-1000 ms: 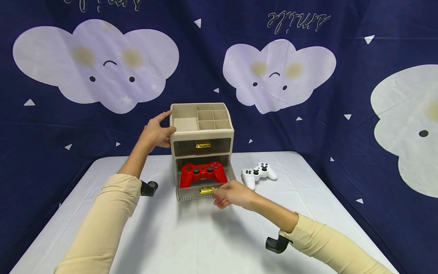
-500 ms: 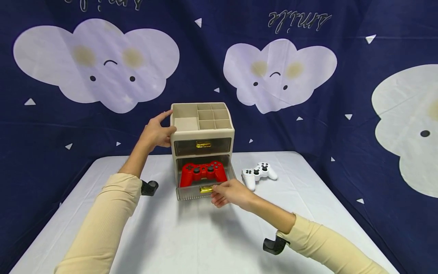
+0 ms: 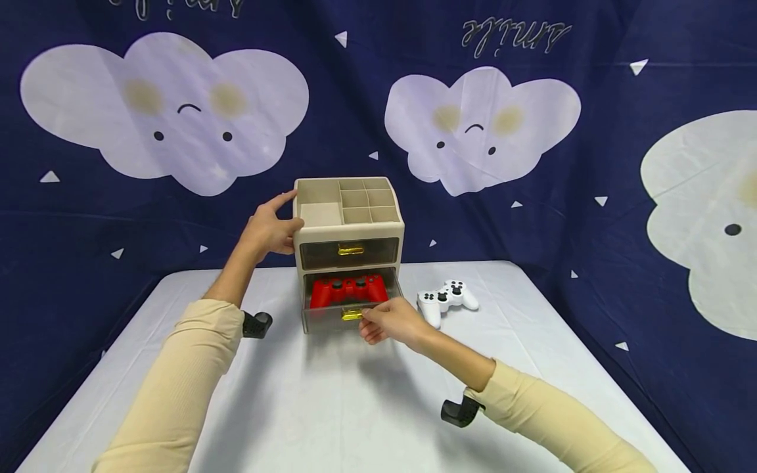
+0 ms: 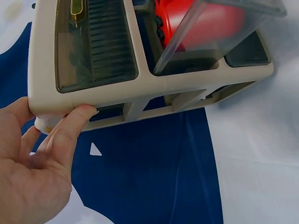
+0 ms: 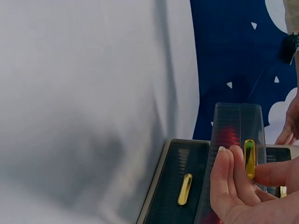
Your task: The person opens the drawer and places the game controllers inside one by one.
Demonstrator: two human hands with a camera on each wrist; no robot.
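A cream desktop drawer organizer point(image 3: 350, 232) stands on the table, with open compartments in its top. Its clear drawer point(image 3: 324, 320) is partly out, and a red game controller point(image 3: 349, 289) lies inside. My right hand point(image 3: 391, 322) pinches the drawer's gold handle point(image 5: 250, 158) between thumb and fingers. At the organizer's upper left side, my left hand point(image 3: 267, 230) grips the edge, thumb on the top front corner and fingers along the side. In the left wrist view, that hand's fingers point(image 4: 65, 133) press against the cream frame. The drawer front hides part of the controller.
To the right of the organizer lies a white game controller point(image 3: 447, 299) on the white tablecloth point(image 3: 307, 407). Above the pulled drawer is a dark closed drawer point(image 3: 322, 255); another closed drawer point(image 5: 180, 163) sits below it. A navy cloud-print curtain point(image 3: 349, 98) hangs behind.
My right hand has pushed the drawer inward, away from me, with the red controller in it. The drawer stands out less than before. My left hand stays in place.
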